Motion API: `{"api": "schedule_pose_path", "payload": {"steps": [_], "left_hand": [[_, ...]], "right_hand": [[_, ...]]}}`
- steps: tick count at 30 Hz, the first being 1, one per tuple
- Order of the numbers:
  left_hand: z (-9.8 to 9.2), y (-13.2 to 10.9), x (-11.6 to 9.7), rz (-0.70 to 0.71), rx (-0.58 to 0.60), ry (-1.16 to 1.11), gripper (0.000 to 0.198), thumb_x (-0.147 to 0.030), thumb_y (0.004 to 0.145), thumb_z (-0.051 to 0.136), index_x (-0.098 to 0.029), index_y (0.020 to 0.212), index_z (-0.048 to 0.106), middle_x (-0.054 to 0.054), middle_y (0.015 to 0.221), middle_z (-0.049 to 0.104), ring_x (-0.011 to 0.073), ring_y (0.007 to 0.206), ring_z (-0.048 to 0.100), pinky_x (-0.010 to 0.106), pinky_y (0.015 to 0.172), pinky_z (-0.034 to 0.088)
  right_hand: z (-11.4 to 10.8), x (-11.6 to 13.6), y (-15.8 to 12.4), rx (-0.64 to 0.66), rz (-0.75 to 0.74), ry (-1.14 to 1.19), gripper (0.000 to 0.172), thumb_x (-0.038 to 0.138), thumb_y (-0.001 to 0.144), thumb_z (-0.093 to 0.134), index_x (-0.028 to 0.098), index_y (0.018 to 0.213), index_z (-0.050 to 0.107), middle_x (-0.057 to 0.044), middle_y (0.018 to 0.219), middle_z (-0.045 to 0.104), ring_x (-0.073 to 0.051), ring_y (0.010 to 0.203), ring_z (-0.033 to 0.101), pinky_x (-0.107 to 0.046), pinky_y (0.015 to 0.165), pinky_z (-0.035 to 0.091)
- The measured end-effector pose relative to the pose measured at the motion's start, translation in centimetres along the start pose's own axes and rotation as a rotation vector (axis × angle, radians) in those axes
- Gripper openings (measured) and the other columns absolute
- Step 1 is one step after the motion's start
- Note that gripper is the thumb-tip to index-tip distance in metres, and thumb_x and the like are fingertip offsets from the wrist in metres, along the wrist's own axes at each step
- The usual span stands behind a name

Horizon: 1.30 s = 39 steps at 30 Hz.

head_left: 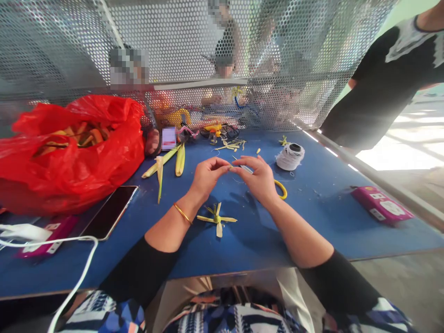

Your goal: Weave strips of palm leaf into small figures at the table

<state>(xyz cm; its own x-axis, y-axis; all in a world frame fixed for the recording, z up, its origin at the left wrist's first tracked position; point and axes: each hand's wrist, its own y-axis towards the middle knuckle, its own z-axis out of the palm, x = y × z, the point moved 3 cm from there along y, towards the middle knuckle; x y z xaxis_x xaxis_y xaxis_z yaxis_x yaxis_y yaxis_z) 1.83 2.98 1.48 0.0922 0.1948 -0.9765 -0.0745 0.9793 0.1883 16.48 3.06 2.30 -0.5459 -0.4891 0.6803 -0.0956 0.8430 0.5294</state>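
My left hand (pixel 209 175) and my right hand (pixel 255 178) meet above the table, thumbs and fingertips pinched on a small yellow-green plant piece (pixel 231 167). Most of that piece is hidden by the fingers. Below them on the table lies a flower-like shape (pixel 217 218) of pale strips spreading from a green centre. Partly under my right hand are scissors with a yellow handle (pixel 281 189). A spool of white thread (pixel 290 157) stands to the right. Pale yellow-green stalk pieces (pixel 180 160) lie to the left, and thin scraps (pixel 231 145) lie beyond my hands.
A red plastic bag (pixel 125 148) with brownish strips fills the left. Near it are a phone (pixel 110 212), a white cable (pixel 90 252) and a purple box (pixel 64 233). Another purple box (pixel 381 205) sits right. A perforated metal screen (pixel 173 51) borders the back; people are beyond it.
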Motion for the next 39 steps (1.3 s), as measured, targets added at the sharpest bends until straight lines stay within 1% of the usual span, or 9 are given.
{"api": "schedule_pose_path", "payload": {"steps": [2, 5, 14, 20, 25, 28, 32, 35, 39], "left_hand": [[0.1, -0.1, -0.1, 0.008, 0.006, 0.044, 0.005, -0.015, 0.063, 0.074, -0.018, 0.063, 0.070, 0.000, 0.065, 0.066, 0.0113, 0.065, 0.055, 0.023, 0.068, 0.043], [0.2, -0.2, -0.2, 0.009, 0.006, 0.086, 0.006, -0.019, 0.062, 0.075, -0.017, 0.063, 0.069, -0.001, 0.064, 0.065, 0.0111, 0.063, 0.054, 0.024, 0.067, 0.043], [0.2, -0.4, 0.0, 0.037, 0.032, 0.163, 0.009, -0.025, 0.067, 0.072, -0.016, 0.068, 0.069, 0.000, 0.069, 0.068, 0.0116, 0.068, 0.058, 0.025, 0.072, 0.045], [-2.9, -2.9, -0.3, -0.081, -0.004, 0.368, 0.032, -0.025, 0.079, 0.055, -0.016, 0.107, 0.068, 0.005, 0.088, 0.072, 0.0131, 0.068, 0.061, 0.026, 0.066, 0.046], [-5.7, -7.1, 0.7, -0.138, 0.040, 0.733, 0.027, -0.014, 0.063, 0.062, -0.018, 0.088, 0.071, 0.002, 0.081, 0.071, 0.0131, 0.064, 0.057, 0.026, 0.065, 0.043], [-5.4, -8.3, 1.9, -0.207, 0.149, 0.748, 0.029, -0.031, 0.060, 0.074, -0.019, 0.086, 0.072, 0.001, 0.075, 0.069, 0.0120, 0.056, 0.051, 0.025, 0.057, 0.039], [-4.2, -7.9, 2.8, -0.186, 0.136, 0.811, 0.016, -0.036, 0.067, 0.069, -0.020, 0.067, 0.071, -0.001, 0.059, 0.063, 0.0130, 0.055, 0.050, 0.025, 0.055, 0.032], [-3.6, -7.0, 2.8, -0.241, 0.102, 0.701, 0.019, -0.029, 0.069, 0.067, -0.018, 0.053, 0.064, -0.003, 0.049, 0.056, 0.0112, 0.051, 0.046, 0.024, 0.053, 0.030], [-3.4, -5.6, 1.5, -0.433, -0.020, 0.180, 0.013, -0.020, 0.067, 0.070, -0.015, 0.056, 0.063, -0.004, 0.050, 0.055, 0.0070, 0.046, 0.045, 0.021, 0.048, 0.030]], "right_hand": [[0.7, -0.6, -0.2, 0.022, 0.151, 0.182, 0.021, 0.040, 0.077, 0.064, 0.021, 0.077, 0.074, -0.003, 0.079, 0.074, -0.020, 0.080, 0.064, -0.037, 0.084, 0.045], [1.1, -1.2, -0.3, 0.020, 0.295, 0.355, 0.028, 0.044, 0.068, 0.071, 0.017, 0.074, 0.075, -0.002, 0.065, 0.069, -0.016, 0.064, 0.057, -0.028, 0.063, 0.043], [1.3, -1.2, -0.6, 0.028, 0.379, 0.504, 0.031, 0.046, 0.057, 0.077, 0.016, 0.064, 0.071, 0.000, 0.059, 0.063, -0.011, 0.058, 0.049, -0.026, 0.057, 0.037], [0.9, -1.3, -0.4, 0.017, 0.312, 0.502, 0.024, 0.039, 0.062, 0.075, 0.016, 0.061, 0.066, 0.005, 0.052, 0.052, -0.007, 0.052, 0.036, -0.025, 0.051, 0.028], [0.7, -1.4, -0.3, 0.003, 0.255, 0.461, 0.023, 0.037, 0.066, 0.073, 0.016, 0.062, 0.064, 0.006, 0.049, 0.047, -0.007, 0.050, 0.033, -0.025, 0.049, 0.025], [1.2, -1.4, -0.4, 0.046, 0.231, 0.436, 0.024, 0.038, 0.066, 0.072, 0.017, 0.060, 0.062, 0.006, 0.049, 0.047, -0.007, 0.050, 0.034, -0.025, 0.050, 0.025], [1.8, -1.2, -0.7, 0.103, 0.227, 0.424, 0.024, 0.038, 0.066, 0.071, 0.018, 0.059, 0.062, 0.005, 0.051, 0.051, -0.008, 0.051, 0.037, -0.026, 0.051, 0.028], [2.1, -1.3, -0.8, 0.128, 0.255, 0.442, 0.024, 0.039, 0.065, 0.071, 0.018, 0.058, 0.061, 0.005, 0.051, 0.051, -0.008, 0.051, 0.038, -0.026, 0.051, 0.029], [1.8, -1.8, -0.6, 0.112, 0.335, 0.561, 0.024, 0.040, 0.060, 0.076, 0.019, 0.060, 0.064, 0.003, 0.056, 0.058, -0.010, 0.056, 0.047, -0.027, 0.057, 0.037]]}}
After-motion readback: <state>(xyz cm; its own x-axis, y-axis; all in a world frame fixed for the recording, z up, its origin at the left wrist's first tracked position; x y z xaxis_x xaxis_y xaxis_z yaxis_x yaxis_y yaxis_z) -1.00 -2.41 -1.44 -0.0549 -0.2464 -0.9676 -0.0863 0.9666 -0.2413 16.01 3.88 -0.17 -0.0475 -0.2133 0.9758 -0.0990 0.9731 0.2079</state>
